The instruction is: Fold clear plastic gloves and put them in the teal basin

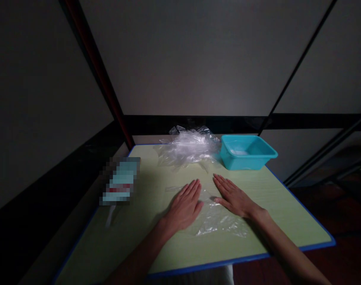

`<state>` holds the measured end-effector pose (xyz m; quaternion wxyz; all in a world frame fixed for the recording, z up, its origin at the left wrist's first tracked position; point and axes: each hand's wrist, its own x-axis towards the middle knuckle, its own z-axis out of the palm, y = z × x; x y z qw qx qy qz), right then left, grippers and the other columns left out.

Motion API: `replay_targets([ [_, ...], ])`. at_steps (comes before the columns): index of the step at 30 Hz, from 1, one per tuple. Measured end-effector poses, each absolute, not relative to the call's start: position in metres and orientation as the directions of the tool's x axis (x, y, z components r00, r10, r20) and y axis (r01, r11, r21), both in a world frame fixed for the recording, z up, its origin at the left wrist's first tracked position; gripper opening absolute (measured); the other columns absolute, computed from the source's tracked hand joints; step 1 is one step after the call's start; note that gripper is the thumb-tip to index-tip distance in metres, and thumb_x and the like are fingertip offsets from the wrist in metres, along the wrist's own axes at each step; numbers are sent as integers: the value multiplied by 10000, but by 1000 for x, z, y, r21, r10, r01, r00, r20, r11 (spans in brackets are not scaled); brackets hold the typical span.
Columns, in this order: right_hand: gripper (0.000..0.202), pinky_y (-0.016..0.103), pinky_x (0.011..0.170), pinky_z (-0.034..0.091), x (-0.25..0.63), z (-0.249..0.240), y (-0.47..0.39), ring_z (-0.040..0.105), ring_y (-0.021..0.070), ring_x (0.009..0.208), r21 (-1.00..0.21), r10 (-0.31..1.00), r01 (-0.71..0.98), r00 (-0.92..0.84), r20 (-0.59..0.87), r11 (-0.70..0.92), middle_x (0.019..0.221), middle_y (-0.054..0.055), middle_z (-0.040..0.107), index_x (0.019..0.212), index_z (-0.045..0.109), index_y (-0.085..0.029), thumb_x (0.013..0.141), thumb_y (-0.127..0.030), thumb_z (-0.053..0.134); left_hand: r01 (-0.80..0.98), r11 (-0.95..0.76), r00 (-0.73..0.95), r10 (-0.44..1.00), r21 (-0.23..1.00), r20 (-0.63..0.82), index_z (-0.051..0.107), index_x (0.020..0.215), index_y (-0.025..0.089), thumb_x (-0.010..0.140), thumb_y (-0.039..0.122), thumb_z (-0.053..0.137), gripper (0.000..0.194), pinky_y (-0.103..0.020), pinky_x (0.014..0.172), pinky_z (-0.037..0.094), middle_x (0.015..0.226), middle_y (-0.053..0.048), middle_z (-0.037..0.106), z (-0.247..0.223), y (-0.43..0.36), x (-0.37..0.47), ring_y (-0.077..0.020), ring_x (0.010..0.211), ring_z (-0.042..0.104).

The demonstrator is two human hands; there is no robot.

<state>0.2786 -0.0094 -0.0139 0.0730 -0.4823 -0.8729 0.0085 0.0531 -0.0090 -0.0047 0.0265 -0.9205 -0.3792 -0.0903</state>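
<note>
A clear plastic bag (217, 221) lies spread and wrinkled on the yellow-green tabletop (138, 237). My left hand (184, 206) rests palm down on its left part, fingers stretched out and pointing away from me. On the other side, my right hand (232, 196) lies flat over the upper right part, its fingers angled toward the far left and its thumb apart. Between the two hands a strip of the plastic shows. Parts of the bag are hidden beneath both palms.
Behind the hands sits a loose heap of clear plastic bags (193, 146). A turquoise basin (247, 156) stands at the far right, with something whitish inside. At the left edge is a pixelated, pale green object (121, 182). Wall panels (198, 59) rise behind the table.
</note>
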Motion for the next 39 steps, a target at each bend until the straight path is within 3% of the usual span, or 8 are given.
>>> replay_targets([
  [5, 686, 418, 1027, 212, 270, -7, -14, 116, 225, 1281, -105, 867, 864, -477, 143, 493, 1394, 146, 153, 1360, 132, -92, 852, -539, 245, 706, -707, 689, 697, 32, 198, 276, 1298, 64, 882, 337, 274, 498, -328, 1045, 190, 1381, -115, 251, -4, -10, 54, -186, 1277, 182],
  [11, 712, 392, 1041, 192, 239, -2, -30, 50, 212, 1290, -119, 787, 780, -595, 163, 615, 1409, 131, 71, 1364, 35, -83, 854, -529, 252, 702, -712, 688, 684, 18, 242, 268, 1302, 72, 880, 364, 276, 514, -332, 1043, 187, 1377, -118, 266, -12, -8, 53, -185, 1277, 190],
  [27, 715, 397, 1038, 205, 234, -6, -33, 98, 224, 1286, -115, 770, 761, -627, 122, 638, 1392, 165, 129, 1347, 152, -39, 849, -544, 244, 750, -662, 644, 731, 4, 225, 279, 1301, 63, 876, 332, 287, 503, -333, 1034, 220, 1372, -122, 275, -10, -6, 33, -186, 1269, 214],
  [39, 691, 400, 1040, 207, 236, -10, -34, 111, 218, 1284, -139, 766, 755, -620, 169, 641, 1399, 125, 132, 1366, 85, -107, 851, -532, 264, 843, -538, 529, 824, -15, 204, 327, 1268, 46, 868, 292, 260, 475, -365, 1007, 275, 1351, -152, 304, -13, -5, -33, -194, 1258, 237],
])
